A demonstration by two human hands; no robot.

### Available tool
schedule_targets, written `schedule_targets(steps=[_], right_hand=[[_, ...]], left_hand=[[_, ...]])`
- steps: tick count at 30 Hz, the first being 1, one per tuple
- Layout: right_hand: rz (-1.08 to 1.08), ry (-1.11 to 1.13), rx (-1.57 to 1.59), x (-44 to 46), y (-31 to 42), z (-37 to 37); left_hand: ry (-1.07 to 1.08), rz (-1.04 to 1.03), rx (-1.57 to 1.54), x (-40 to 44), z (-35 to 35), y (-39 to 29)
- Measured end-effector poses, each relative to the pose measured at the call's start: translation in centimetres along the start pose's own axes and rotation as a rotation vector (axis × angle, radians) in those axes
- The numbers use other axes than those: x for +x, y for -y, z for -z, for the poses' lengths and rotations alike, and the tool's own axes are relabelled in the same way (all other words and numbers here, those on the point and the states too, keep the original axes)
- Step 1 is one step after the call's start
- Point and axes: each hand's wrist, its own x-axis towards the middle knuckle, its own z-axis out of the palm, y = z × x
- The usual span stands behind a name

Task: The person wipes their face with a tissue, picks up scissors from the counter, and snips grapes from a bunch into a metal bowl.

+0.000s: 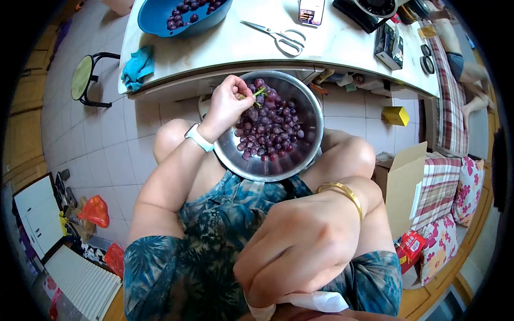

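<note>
A steel bowl rests on my lap, holding a bunch of purple grapes and loose ones at the bottom. Over its left rim, my left hand pinches the green grape stem between thumb and fingers; a pale watch is on that wrist. Close to the camera, my right hand is curled closed, with a gold bangle on its wrist. White tissue sticks out beneath its fingers, which are mostly hidden.
On the table ahead are a blue basin with grapes, scissors, a phone, a teal cloth and a black box. A stool stands left; a cardboard box is at right. Another person's legs show far right.
</note>
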Motion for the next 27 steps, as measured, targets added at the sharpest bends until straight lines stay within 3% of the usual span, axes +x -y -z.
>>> schedule_targets(steps=[3, 8, 10, 12, 15, 17, 21, 25, 27], right_hand=[[-0.196, 0.162, -0.218, 0.6, 3.0, 1.3], [-0.254, 0.168, -0.533, 0.3, 7.0, 1.8], [-0.325, 0.324, -0.514, 0.7, 9.0, 3.7], [-0.248, 0.220, -0.583, -1.1, 11.5, 4.3], [0.199, -0.257, -0.581, -4.2, 13.1, 3.6], [0.494, -0.506, -0.864, -4.4, 11.6, 0.6], [0.686, -0.328, -0.860, -2.3, 10.4, 0.4], [1.094, -0.496, -1.170, -1.7, 7.6, -1.2], [0.816, -0.340, -0.939, -2.2, 6.0, -0.7]], left_hand=[[-0.024, -0.014, 0.020, 0.0, -0.1, 0.6], [-0.047, -0.037, -0.055, 0.1, -0.4, 0.8], [-0.050, -0.031, -0.059, 0.1, -0.2, 0.8], [-0.036, -0.041, -0.091, -0.1, -0.3, 0.7], [-0.025, -0.033, -0.028, 0.0, -0.2, 0.7], [-0.008, -0.013, 0.011, 0.2, -0.2, 0.6], [-0.055, -0.024, -0.049, 0.0, -0.4, 0.8], [-0.051, -0.026, -0.065, 0.1, -0.4, 1.1], [-0.055, -0.034, -0.041, 0.1, -0.3, 0.8]])
